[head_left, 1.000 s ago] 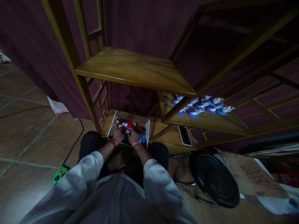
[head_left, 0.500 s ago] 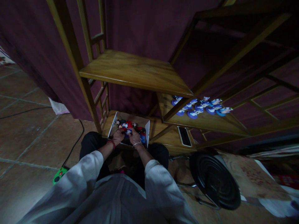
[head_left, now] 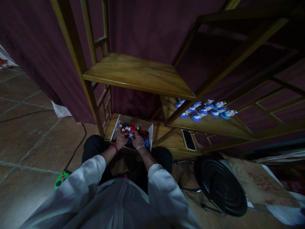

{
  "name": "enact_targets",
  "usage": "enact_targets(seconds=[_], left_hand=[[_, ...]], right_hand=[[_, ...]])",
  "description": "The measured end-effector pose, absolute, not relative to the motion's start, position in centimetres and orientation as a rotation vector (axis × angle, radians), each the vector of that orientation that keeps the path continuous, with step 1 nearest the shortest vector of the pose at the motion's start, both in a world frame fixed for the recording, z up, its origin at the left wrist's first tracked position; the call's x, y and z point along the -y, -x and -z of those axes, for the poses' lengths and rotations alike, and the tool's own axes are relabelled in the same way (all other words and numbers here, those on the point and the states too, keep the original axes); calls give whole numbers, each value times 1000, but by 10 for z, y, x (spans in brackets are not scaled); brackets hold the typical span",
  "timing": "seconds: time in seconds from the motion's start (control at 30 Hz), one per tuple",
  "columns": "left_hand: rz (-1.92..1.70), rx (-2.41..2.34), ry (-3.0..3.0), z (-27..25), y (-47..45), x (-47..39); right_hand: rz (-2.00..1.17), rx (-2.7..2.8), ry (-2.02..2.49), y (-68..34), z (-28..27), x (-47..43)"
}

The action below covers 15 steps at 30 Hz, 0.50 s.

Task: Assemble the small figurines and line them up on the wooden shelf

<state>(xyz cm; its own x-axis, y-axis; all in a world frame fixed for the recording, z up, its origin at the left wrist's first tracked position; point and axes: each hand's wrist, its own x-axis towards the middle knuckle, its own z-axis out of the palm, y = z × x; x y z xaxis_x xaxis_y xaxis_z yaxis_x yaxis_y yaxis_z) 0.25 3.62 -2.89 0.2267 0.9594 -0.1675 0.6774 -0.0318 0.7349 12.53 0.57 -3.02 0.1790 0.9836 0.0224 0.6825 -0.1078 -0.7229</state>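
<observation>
Obs.: no notable chg., handling ongoing; L hand [head_left: 121,140] & R hand [head_left: 137,141] grip clamped on small blue-and-white figurine [head_left: 131,135], white rectangular box [head_left: 151,135] beneath.

Left hand [head_left: 121,140] and right hand [head_left: 137,140] partly hide the figurine [head_left: 131,135] (its details too small to tell)

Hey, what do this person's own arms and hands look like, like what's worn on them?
Loose, pale greyish sleeves end short of the wrists. Both hands are ungloved: the left hand has a red beaded bracelet at its wrist, the right hand a thin silvery bracelet.
</observation>
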Motion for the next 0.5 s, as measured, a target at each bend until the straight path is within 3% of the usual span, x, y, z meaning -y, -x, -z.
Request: enact_targets(seconds=[0.5], left_hand=[[-632,-1417,-1571,20,0,-33]], right_hand=[[-704,1588,1843,-129,32,-6]])
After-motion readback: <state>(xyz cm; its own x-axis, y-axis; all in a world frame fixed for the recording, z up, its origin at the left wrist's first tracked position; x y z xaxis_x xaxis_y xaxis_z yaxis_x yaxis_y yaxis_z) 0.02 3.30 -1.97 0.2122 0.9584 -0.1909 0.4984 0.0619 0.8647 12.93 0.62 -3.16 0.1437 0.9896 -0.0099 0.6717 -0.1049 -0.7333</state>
